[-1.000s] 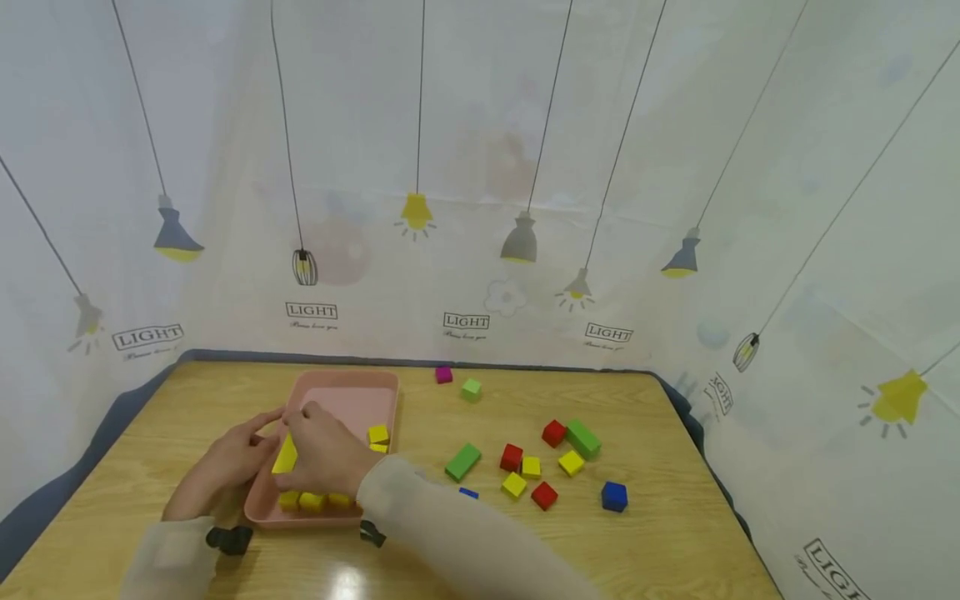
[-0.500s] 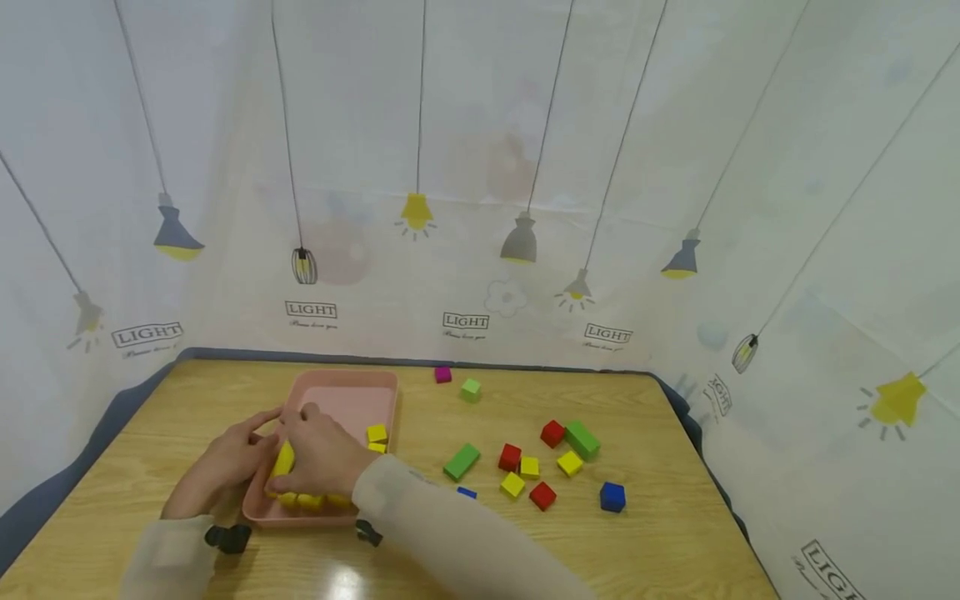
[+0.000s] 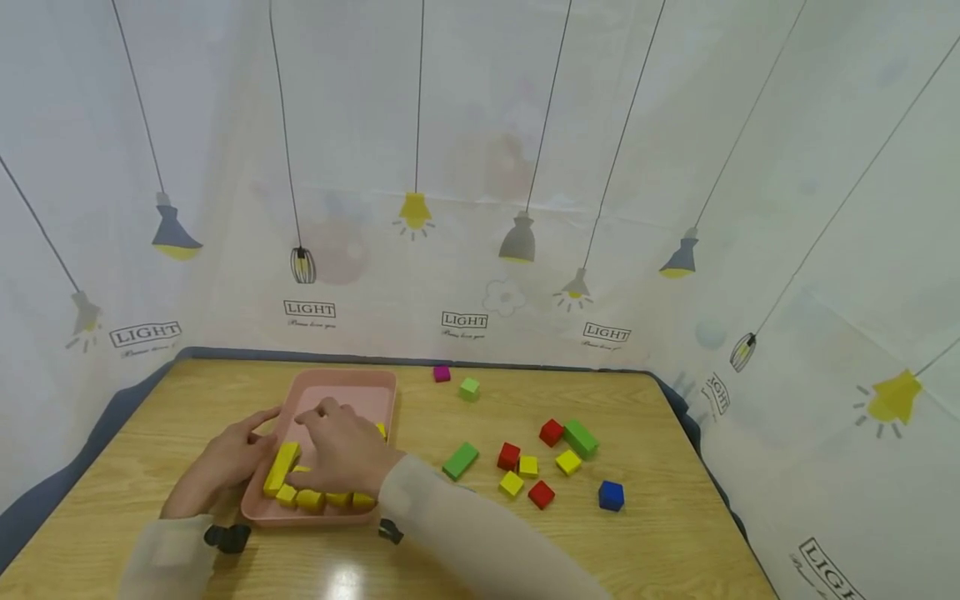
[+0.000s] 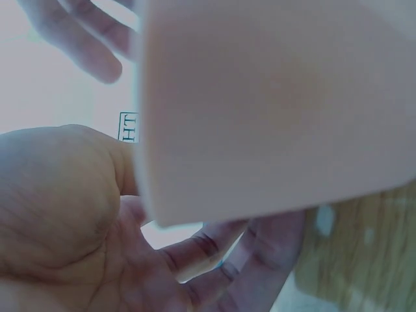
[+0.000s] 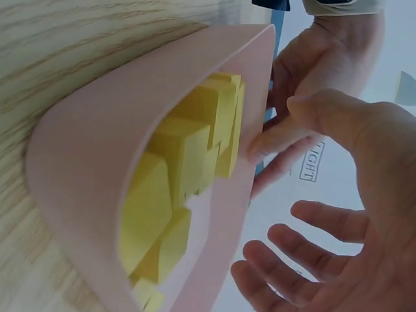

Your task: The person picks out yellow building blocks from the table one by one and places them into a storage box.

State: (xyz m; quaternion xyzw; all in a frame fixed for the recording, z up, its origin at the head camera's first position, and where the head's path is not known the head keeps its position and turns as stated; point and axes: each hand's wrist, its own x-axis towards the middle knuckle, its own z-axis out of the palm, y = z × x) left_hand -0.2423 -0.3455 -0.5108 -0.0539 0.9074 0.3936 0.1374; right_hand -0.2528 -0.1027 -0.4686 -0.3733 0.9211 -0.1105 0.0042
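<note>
My left hand (image 3: 232,457) holds the left wall of a pink tray (image 3: 322,379); in the right wrist view its thumb laps over the rim and other fingers lie outside. A long yellow block (image 3: 281,469) lies inside along that wall. Several yellow cubes (image 3: 310,500) line the tray's near side, some partly stacked in the right wrist view. Over the tray hovers my right hand (image 3: 345,450), fingers spread and loosely bent with nothing between them. It hides part of the tray's middle and some yellow pieces at the right.
Right of the tray lie a green block (image 3: 461,460), red cubes (image 3: 508,456), yellow cubes (image 3: 512,485), another green block (image 3: 581,438) and a blue cube (image 3: 611,496). Farther back sit a purple block (image 3: 442,374) and a light green cube (image 3: 469,389). A printed curtain (image 3: 375,275) borders the table.
My right hand has let go of the long yellow block and drawn back to the right with its fingers spread. The block now lies flat by the left wall. My left hand stays there.
</note>
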